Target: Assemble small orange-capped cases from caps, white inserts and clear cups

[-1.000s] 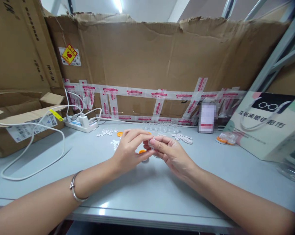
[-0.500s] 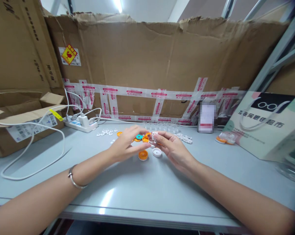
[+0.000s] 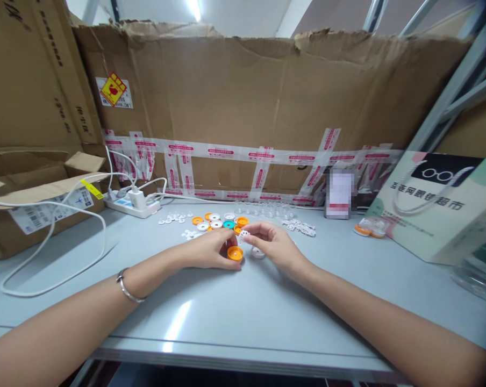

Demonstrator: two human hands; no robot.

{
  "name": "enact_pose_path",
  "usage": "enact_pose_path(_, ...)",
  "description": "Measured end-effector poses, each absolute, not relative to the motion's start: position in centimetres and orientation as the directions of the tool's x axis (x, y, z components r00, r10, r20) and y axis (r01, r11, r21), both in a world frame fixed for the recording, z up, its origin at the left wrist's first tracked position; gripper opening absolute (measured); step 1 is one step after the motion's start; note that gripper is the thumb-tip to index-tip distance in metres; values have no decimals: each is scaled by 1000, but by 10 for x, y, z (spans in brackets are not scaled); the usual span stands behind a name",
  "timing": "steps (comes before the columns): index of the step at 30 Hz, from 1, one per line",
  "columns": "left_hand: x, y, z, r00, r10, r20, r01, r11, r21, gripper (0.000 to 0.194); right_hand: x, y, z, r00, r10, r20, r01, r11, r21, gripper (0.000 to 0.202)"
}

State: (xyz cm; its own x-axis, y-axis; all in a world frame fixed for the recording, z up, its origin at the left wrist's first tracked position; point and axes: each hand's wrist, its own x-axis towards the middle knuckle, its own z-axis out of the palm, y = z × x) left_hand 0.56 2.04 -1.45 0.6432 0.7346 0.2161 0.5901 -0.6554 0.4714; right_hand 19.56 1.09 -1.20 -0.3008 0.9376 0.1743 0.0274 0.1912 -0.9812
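Observation:
My left hand (image 3: pixel 214 248) is curled round an orange round cap (image 3: pixel 235 255) that stands on the table, thumb on its near side and fingers behind. Between the thumb and fingertips of my right hand (image 3: pixel 273 244) is a small white figure with dark spots (image 3: pixel 243 236), just above and to the right of that cap. A white round cap (image 3: pixel 258 253) lies under my right hand, partly covered by it. Behind my hands is a group of orange, white and teal caps (image 3: pixel 228 224).
Small white discs (image 3: pixel 172 218) lie at the back left. Clear domes (image 3: pixel 263 208) line the back, near a pile of white spotted pieces (image 3: pixel 301 228). A power strip (image 3: pixel 140 206), an open carton (image 3: pixel 45 215), a phone (image 3: pixel 340 196) and a paper bag (image 3: pixel 432 209) surround them.
My left hand has come down and closed round the orange cap. My right hand has moved the spotted figure left and lower, towards that cap.

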Motion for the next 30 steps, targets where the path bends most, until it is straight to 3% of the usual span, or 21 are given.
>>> enact_pose_path(8, 11, 21, -16, 642, 736, 215, 576, -648, 499, 29, 193, 6, -13, -411, 867, 281, 263, 408, -874, 16)
enact_pose_path(30, 11, 23, -16, 689, 700, 186, 496, -643, 583, 26, 193, 14, -23, -462, 813, 355, 290, 517, -805, 13)
